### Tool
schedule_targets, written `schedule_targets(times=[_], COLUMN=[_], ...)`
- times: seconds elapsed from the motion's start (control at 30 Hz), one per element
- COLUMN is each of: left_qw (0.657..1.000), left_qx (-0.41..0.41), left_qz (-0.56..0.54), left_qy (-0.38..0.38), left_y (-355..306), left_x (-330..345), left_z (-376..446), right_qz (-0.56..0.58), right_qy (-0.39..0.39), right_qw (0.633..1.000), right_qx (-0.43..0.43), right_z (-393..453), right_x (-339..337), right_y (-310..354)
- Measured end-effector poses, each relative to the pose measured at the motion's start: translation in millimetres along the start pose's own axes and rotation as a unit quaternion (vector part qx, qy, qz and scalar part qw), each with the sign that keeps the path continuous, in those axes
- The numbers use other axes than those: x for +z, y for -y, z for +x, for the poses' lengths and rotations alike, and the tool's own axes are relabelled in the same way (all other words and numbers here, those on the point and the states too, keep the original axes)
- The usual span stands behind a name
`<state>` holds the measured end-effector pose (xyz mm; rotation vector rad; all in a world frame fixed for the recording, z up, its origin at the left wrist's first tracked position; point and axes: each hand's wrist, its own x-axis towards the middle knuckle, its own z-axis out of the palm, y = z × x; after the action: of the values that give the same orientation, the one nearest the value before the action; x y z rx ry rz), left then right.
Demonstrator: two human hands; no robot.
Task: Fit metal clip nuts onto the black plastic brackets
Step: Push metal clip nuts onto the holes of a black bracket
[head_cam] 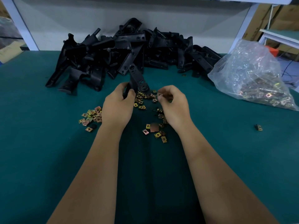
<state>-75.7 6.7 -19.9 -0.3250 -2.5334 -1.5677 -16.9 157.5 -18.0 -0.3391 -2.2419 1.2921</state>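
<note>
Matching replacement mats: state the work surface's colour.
Dark teal green, plain; the work surface shows best in the head view.

No text, label or number can be read; dark print on the cardboard box [255,25] behind the plastic bag [249,73] is too blurred.

left hand [119,107] grips bracket [137,78] | right hand [174,104] pinches clip nut [159,94]

Two bare forearms in view, no sleeves, no gloves. Left hand [119,107] & right hand [174,105]: no rings, no watch, no wristbands. Nails not visible from this angle. No marks or tattoos seen.
</note>
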Motion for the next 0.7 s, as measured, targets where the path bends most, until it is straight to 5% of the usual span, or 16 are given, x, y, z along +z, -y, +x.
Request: schedule_targets(times=[0.33, 0.7], left_qw=[1.000, 0.997], left_qx=[-0.004, 0.053], left_qz=[-0.008, 0.044], left_qy=[-0.010, 0.037], left_y=[1, -4], left_x=[-1, 4], left_z=[2, -4], right_qz=[0.172, 0.436], right_qy=[-0.007, -0.016], right_qw=[0.984, 0.890], right_qx=[0.038, 0.133], right_z=[-1, 1], right_x=[0, -6], right_y=[5, 11])
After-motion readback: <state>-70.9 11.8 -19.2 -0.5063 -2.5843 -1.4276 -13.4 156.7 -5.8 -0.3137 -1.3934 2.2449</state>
